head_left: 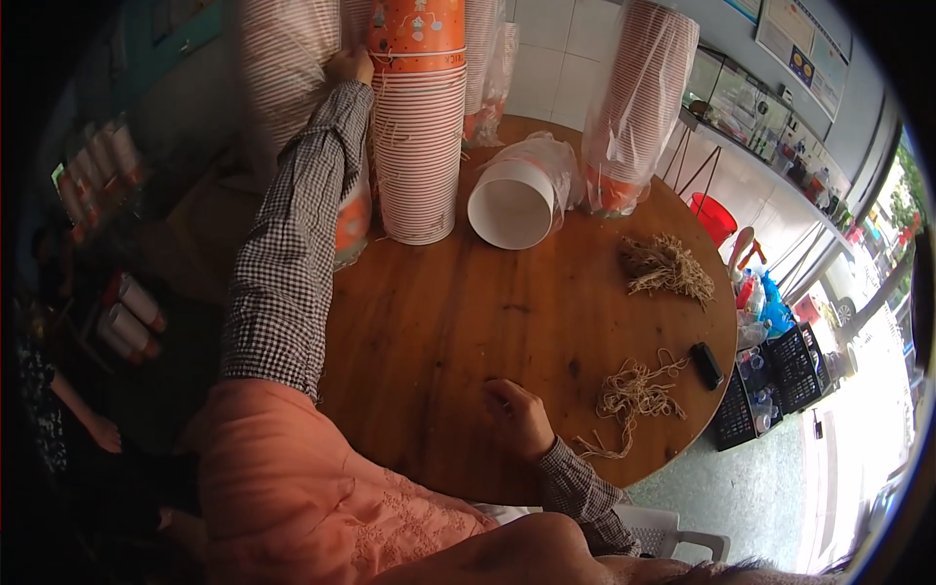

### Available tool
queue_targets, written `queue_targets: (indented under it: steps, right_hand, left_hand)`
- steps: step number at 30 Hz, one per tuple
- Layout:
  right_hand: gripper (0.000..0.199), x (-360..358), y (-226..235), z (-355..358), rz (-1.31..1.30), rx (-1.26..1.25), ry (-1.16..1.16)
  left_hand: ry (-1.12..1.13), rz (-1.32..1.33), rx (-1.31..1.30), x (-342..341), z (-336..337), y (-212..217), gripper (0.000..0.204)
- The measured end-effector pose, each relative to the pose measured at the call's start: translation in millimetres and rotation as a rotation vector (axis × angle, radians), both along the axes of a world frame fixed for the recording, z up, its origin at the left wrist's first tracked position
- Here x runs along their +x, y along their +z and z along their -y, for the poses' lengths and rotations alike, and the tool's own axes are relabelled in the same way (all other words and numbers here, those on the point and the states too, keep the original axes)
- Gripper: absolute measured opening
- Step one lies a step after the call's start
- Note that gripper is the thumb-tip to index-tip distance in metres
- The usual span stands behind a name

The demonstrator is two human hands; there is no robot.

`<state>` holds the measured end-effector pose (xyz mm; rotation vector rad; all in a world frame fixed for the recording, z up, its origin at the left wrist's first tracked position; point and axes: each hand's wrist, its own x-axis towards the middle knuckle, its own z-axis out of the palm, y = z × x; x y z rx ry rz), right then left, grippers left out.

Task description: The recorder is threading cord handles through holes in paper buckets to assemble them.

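A tall stack of nested paper buckets (419, 146), white-rimmed with an orange printed bucket at the top, stands at the far side of the round wooden table. My left arm is stretched out, and my left hand (349, 66) is between this stack and a plastic-wrapped bucket stack (288, 58) to its left. Its fingers are mostly hidden there. Low over the table's near edge, my right hand (520, 417) is curled closed; whatever it holds, if anything, is hidden. A bagged white bucket stack (512, 207) lies on its side, its open mouth towards me.
Another wrapped stack (639, 107) stands at the far right of the table (468, 322). Two bunches of raffia-like string (668, 268) and a small black object (707, 365) lie on the right. Beyond are a black crate (770, 390), a red bucket (714, 219) and a white chair (673, 531).
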<state>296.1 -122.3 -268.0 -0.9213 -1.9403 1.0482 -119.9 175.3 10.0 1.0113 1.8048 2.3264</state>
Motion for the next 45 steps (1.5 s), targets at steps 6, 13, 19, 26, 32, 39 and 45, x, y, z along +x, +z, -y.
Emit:
queue_targets:
  steps: [6, 13, 19, 26, 32, 39, 45]
  right_hand:
    - [0.016, 2.1, -5.7, -3.1, 0.005, 0.148, -0.006]
    - [0.017, 7.1, -10.0, -8.4, 0.095, 0.145, 0.027]
    - [0.017, -1.7, -10.7, -3.5, 0.076, 0.146, 0.08]
    - [0.016, -0.7, -13.4, -1.4, 0.104, 0.166, 0.08]
    - [0.017, 0.3, -11.4, -1.6, 0.133, 0.159, 0.095]
    - [0.017, -1.5, -13.9, 0.5, 0.116, 0.164, 0.084]
    - [0.017, -5.6, -12.0, 3.4, 0.095, 0.164, 0.107]
  left_hand:
    - [-0.09, -0.475, 0.401, 52.6, 37.8, -25.3, 0.036]
    - [-0.57, -0.746, 0.385, 49.6, 36.4, 46.9, 0.099]
    - [0.02, -1.017, 0.229, -12.6, -5.7, 80.7, 0.092]
    - [-0.175, -0.969, 0.246, 1.2, 12.1, 75.6, 0.084]
    - [-0.368, -0.878, 0.272, 10.8, 23.4, 55.3, 0.098]
    - [-0.061, -0.702, -0.049, 5.1, -27.9, 100.4, 0.083]
    - [-0.06, -0.777, 0.16, -40.0, -37.7, 134.3, 0.066]
